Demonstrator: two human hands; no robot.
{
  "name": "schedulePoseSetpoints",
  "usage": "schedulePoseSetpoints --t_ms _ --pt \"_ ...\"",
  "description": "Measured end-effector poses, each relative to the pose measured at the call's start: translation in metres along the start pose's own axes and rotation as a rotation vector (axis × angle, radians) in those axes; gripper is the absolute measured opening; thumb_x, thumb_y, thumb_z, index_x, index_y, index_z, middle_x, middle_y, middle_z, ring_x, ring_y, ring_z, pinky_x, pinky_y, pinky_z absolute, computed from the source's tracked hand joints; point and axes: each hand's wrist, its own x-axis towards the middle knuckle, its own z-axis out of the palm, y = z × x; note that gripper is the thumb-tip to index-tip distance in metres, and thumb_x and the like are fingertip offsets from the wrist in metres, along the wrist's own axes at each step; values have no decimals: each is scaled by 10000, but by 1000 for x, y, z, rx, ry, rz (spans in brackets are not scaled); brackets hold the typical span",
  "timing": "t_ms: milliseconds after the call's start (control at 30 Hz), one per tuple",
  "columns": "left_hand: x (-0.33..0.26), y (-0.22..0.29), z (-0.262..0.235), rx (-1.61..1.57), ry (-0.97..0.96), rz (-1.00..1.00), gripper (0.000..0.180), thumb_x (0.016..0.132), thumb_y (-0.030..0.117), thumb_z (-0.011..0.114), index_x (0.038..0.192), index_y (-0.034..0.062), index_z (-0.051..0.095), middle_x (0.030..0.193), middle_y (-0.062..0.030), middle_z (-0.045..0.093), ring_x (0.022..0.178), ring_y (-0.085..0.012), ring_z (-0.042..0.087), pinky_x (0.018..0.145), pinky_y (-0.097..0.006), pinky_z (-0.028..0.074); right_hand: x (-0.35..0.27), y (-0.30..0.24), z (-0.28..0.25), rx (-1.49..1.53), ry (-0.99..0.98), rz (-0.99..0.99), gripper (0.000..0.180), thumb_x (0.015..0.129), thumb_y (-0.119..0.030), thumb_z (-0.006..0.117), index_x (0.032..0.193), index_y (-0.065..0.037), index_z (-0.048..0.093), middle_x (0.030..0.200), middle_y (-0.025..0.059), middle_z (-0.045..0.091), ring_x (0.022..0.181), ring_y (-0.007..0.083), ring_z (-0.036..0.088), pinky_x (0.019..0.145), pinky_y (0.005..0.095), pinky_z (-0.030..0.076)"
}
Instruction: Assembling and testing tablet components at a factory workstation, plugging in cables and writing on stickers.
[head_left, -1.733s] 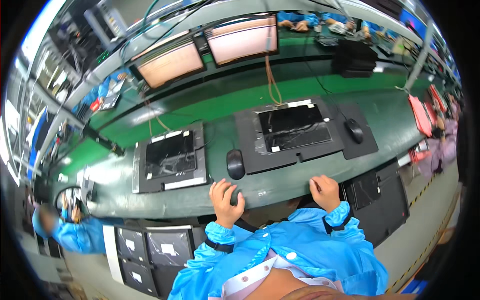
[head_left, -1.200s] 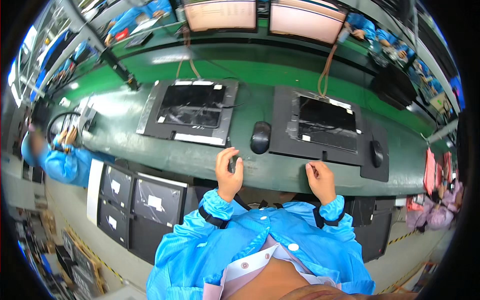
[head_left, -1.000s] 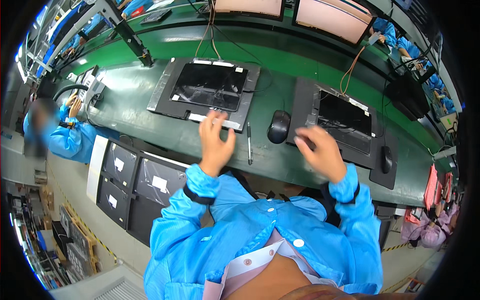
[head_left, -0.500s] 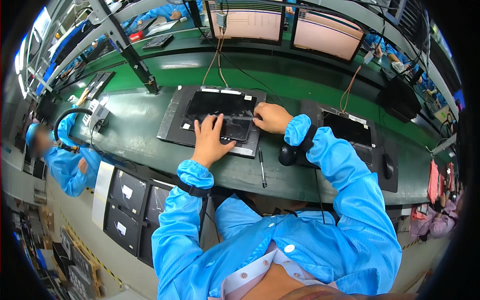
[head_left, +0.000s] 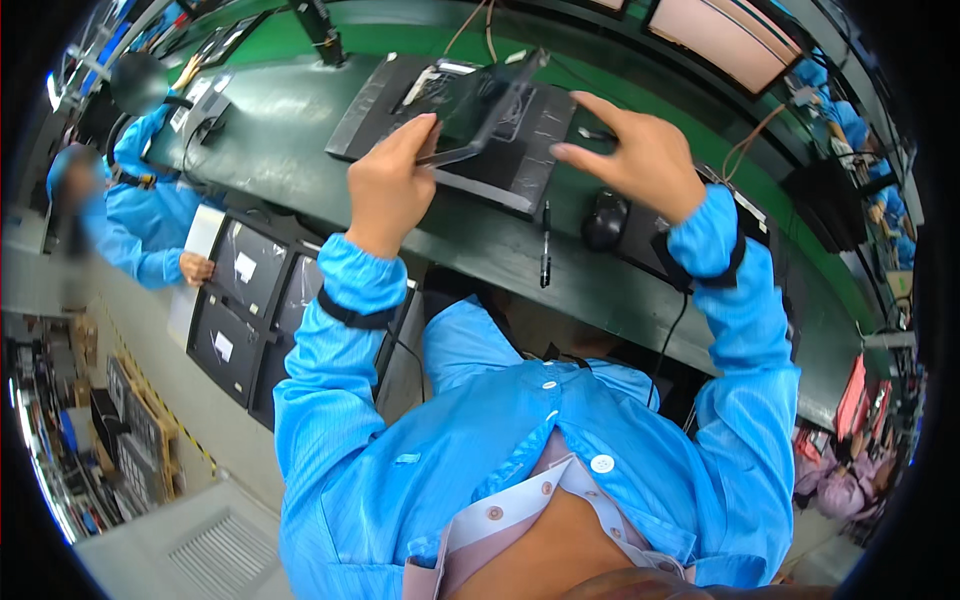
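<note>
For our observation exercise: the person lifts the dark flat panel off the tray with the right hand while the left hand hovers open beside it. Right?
Not quite. The head view shows the left hand lifting the dark flat panel off the tray, while the right hand hovers open beside it.

Bright, even overhead light, glare on the glossy dark tablet (head_left: 478, 105), heavy fisheye bending, black vignetted corners.

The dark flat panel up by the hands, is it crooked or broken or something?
Crooked, yes. The dark panel is tilted up off the black tray on the green bench, pinched at its near corner by the left hand. The right hand hovers open beside it. No cracks show.
</note>
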Motion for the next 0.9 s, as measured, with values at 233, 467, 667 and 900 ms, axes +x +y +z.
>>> schedulePoseSetpoints --t_ms 233,467,667,900 --pt "-102 45 -83 -1244 272 -891 424 989 26 634 1397 -3 522 1294 -97 643 1167 -212 632 987 -346 517 -118 -23 106 49 -67 37 581 891 -341 724 1353 -23 571 924 150 665 755 348 671 648 456 540" --pt "-172 58 -93 -1401 265 -1297 425 1000 75 613 1408 17 509 1310 -105 636 1223 -259 620 1037 -412 505 -133 -19 102 366 -247 157 515 934 -146 599 1430 -47 498 889 148 663 756 291 674 678 389 543" --pt "-162 85 -71 -1423 217 -1305 441 986 84 636 1400 8 507 1326 -106 624 1230 -258 608 1047 -427 489 -147 -70 54 1114 44 71 165 881 -11 732 1029 -44 666 901 104 634 808 202 609 742 327 498" --pt "-146 111 -39 -1610 119 -1226 363 994 73 639 1344 21 559 1268 -91 652 1191 -214 616 1016 -393 488 -155 -109 86 1232 42 68 252 955 -143 656 1155 10 665 950 158 667 889 308 636 790 395 513"
